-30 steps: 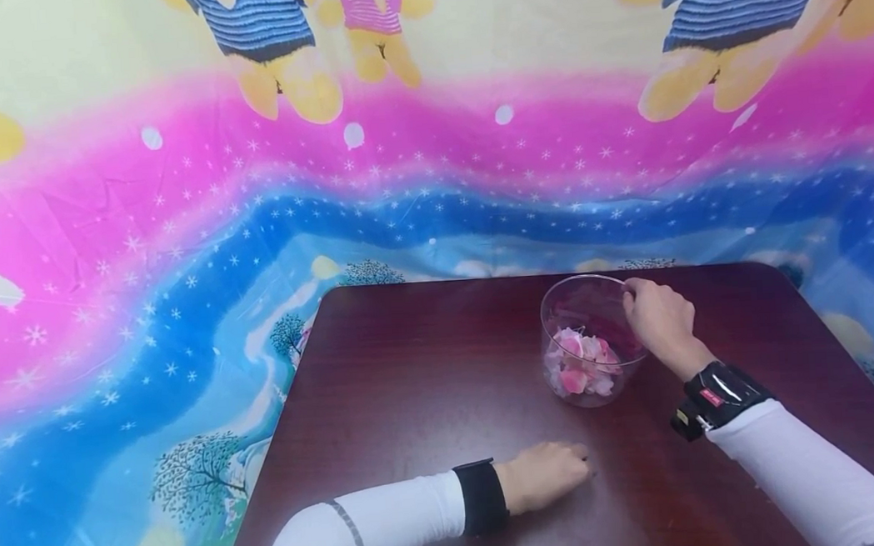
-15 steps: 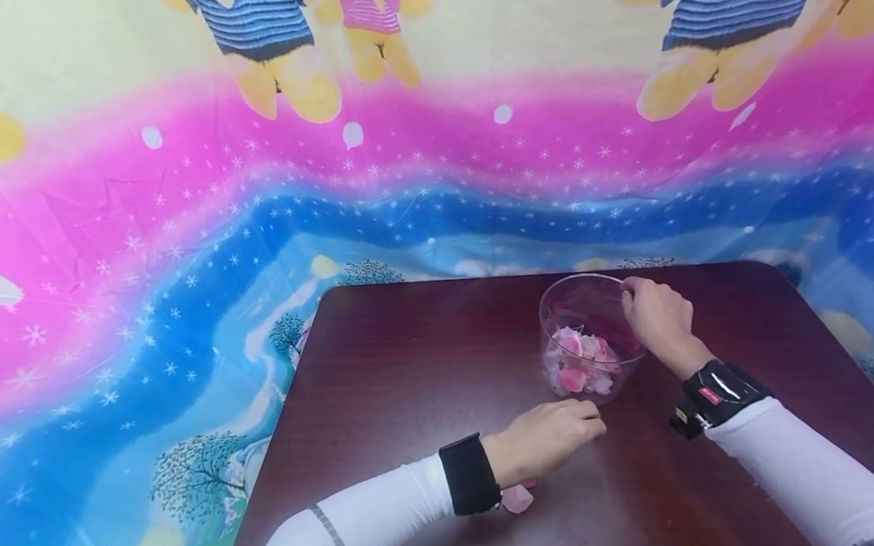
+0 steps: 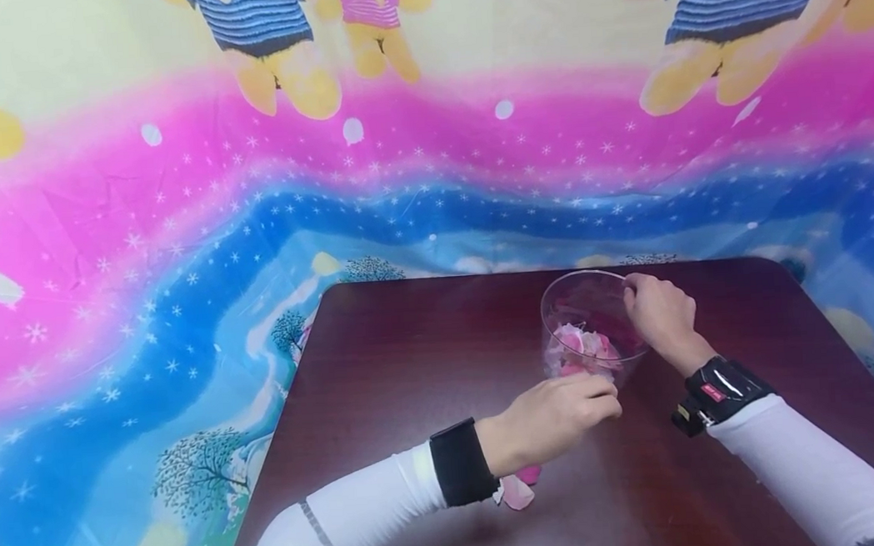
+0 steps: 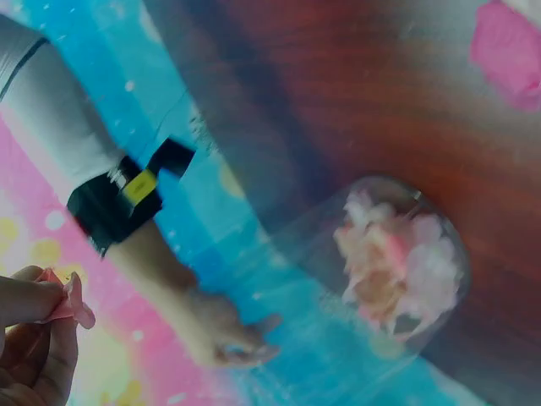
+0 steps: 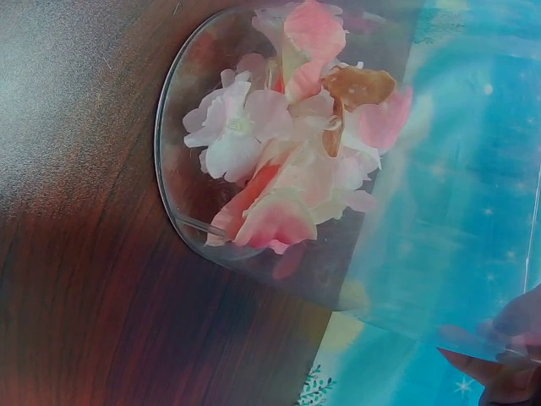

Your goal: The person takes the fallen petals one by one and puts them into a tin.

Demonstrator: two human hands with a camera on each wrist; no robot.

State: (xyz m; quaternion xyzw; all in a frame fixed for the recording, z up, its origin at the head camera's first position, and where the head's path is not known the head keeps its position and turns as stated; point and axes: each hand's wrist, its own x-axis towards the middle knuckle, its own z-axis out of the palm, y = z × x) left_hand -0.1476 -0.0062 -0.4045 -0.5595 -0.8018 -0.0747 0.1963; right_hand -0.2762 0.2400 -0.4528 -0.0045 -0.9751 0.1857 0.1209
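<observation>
A clear plastic cup (image 3: 587, 297) stands on the dark wooden table (image 3: 413, 366), holding several pink and white petals (image 3: 584, 343). My right hand (image 3: 657, 314) pinches the cup's rim on its right side. My left hand (image 3: 558, 416) hovers just in front of the cup, above the table, and pinches a pink petal (image 4: 72, 304) between its fingertips. Two loose pink petals (image 3: 521, 485) lie on the table below my left wrist. The right wrist view looks through the cup (image 5: 355, 245) at the petals (image 5: 287, 161) heaped on its bottom.
A bright sheet (image 3: 179, 239) printed with cartoon bears, pink and blue bands and stars hangs behind the table and to its left. The table's left edge (image 3: 281, 424) runs close to my left forearm. Both wrists wear black bands.
My left hand has risen off the table and moved right and up to the cup, pinching a petal. Loose petals it had covered now show. The right hand stayed on the rim.
</observation>
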